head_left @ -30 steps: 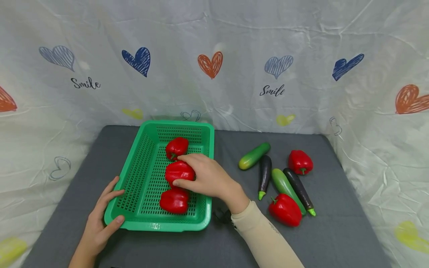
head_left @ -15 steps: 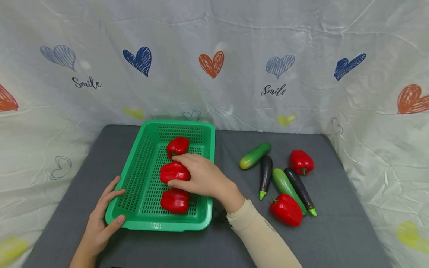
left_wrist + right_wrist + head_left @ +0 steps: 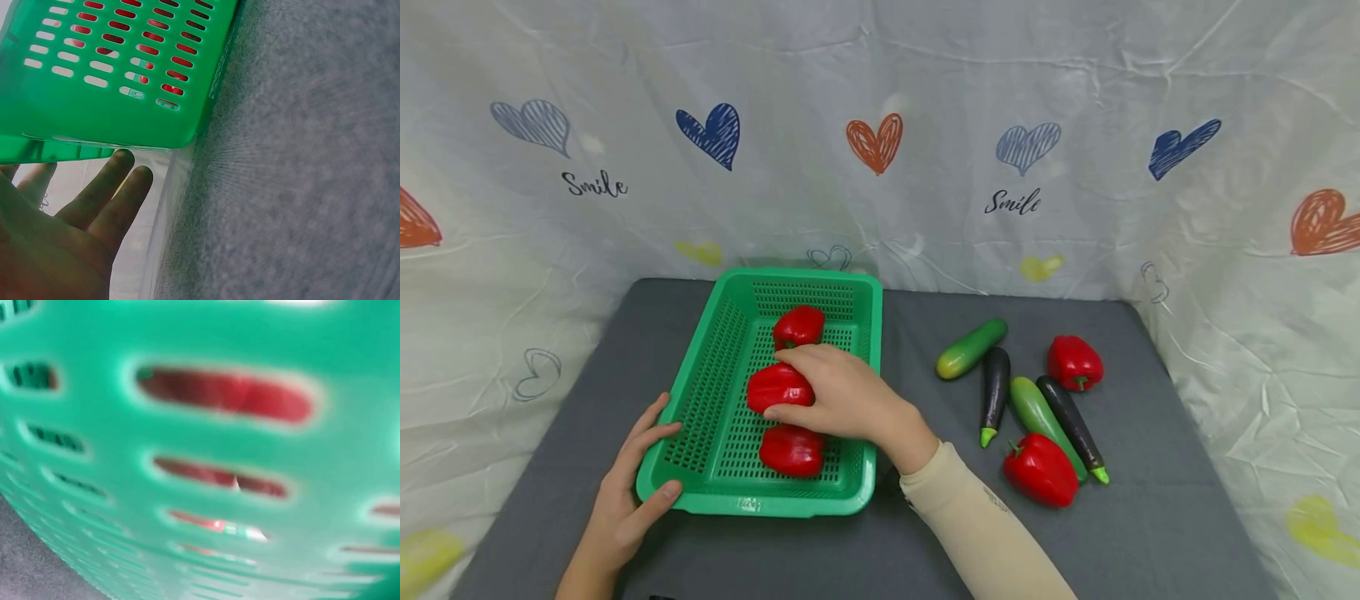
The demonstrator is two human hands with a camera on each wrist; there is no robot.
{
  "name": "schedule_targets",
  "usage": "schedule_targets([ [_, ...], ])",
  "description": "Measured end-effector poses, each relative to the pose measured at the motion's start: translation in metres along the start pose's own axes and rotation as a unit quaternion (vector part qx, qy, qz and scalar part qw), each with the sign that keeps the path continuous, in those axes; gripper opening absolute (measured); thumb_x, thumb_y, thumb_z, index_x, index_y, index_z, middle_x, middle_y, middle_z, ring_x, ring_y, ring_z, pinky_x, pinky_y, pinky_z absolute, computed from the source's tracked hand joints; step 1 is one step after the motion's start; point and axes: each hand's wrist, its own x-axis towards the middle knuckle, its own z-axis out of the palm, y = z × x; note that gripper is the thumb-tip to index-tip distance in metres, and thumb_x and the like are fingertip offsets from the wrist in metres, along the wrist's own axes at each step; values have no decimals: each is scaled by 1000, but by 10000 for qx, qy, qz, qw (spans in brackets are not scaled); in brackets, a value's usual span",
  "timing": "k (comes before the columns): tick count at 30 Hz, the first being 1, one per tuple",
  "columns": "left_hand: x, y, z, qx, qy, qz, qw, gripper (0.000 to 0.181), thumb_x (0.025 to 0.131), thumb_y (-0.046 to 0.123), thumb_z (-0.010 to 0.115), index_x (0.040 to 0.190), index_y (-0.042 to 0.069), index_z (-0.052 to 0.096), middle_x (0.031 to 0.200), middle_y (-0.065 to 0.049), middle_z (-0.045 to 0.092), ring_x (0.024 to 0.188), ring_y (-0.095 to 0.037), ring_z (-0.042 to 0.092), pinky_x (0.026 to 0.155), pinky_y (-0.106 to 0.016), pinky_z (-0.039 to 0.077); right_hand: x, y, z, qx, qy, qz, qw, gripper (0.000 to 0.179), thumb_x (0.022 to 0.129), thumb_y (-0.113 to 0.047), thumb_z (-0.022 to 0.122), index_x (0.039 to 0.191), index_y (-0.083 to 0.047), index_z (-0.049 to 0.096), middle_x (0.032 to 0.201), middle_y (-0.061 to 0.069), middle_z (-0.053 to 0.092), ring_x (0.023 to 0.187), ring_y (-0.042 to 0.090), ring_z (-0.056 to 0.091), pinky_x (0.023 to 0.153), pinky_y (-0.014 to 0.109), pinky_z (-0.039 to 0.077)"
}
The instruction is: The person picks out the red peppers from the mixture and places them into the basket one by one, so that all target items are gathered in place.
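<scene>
A green slotted plastic basket (image 3: pixel 748 505) stands left of centre on the grey cloth. Inside, my right hand (image 3: pixel 842 392) grips a red bell pepper (image 3: pixel 775 387), thumb on the near side and fingers on the far side. Another red bell pepper (image 3: pixel 799 325) lies beyond it, and a third red bell pepper (image 3: pixel 792 452) lies nearer me. My left hand (image 3: pixel 621 510) spans the basket's near left corner with fingers and thumb spread along the rim. In the left wrist view, the straight fingers (image 3: pixel 119 203) reach just beneath the green rim. The right wrist view shows mostly slotted basket wall (image 3: pixel 106 487).
Right of the basket lie a cucumber (image 3: pixel 972 348), a dark eggplant (image 3: pixel 995 392), a light green zucchini (image 3: pixel 1047 427) and another eggplant (image 3: pixel 1072 427). Two more red bell peppers (image 3: pixel 1074 363) lie there. A white heart-printed sheet (image 3: pixel 940 200) hangs behind and at both sides.
My right hand has moved left inside the basket, carrying the gripped bell pepper from the right side toward the middle. The left hand has stayed at the corner.
</scene>
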Motion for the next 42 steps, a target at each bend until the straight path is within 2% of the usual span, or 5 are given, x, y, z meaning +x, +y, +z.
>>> schedule_targets([
  [6, -1, -2, 0, 23, 3, 24, 10000, 65, 85, -16, 64, 148, -17, 50, 173, -32, 26, 161, -29, 29, 114, -20, 35, 2, 1, 2, 9, -11, -26, 10000, 77, 96, -59, 76, 156, -15, 58, 142, 0, 65, 125, 13, 58, 92, 30, 59],
  [21, -2, -2, -1, 167, 18, -21, 9999, 65, 85, -15, 65, 148, -16, 51, 173, -31, 28, 162, -29, 28, 117, -20, 33, 4, 4, 9, 518, -77, -98, 9986, 78, 96, -58, 77, 156, -14, 56, 142, -1, 63, 128, 13, 55, 90, 26, 58],
  [28, 0, 0, -1, 132, 8, 7, 9999, 65, 85, -15, 65, 148, -16, 51, 173, -31, 28, 161, -29, 29, 117, -20, 33, 5, 4, 9, 409, -181, -54, 9990, 82, 96, -59, 76, 160, -14, 52, 147, 0, 62, 132, 15, 55, 96, 30, 58],
  [37, 0, -1, -1, 134, 4, -1, 9999, 65, 85, -15, 65, 148, -16, 51, 173, -31, 28, 161, -29, 29, 117, -20, 33, 6, 5, 9, 335, -324, -146, 9988, 83, 96, -59, 76, 161, -13, 51, 145, -1, 62, 131, 14, 55, 92, 26, 58],
  [42, 0, -1, -1, 101, -5, -17, 9999, 65, 85, -15, 65, 149, -16, 50, 173, -31, 27, 161, -28, 30, 115, -20, 34, 6, 5, 9, 325, -367, -162, 9987, 83, 96, -60, 75, 162, -13, 51, 148, -2, 62, 133, 14, 55, 95, 27, 57],
])
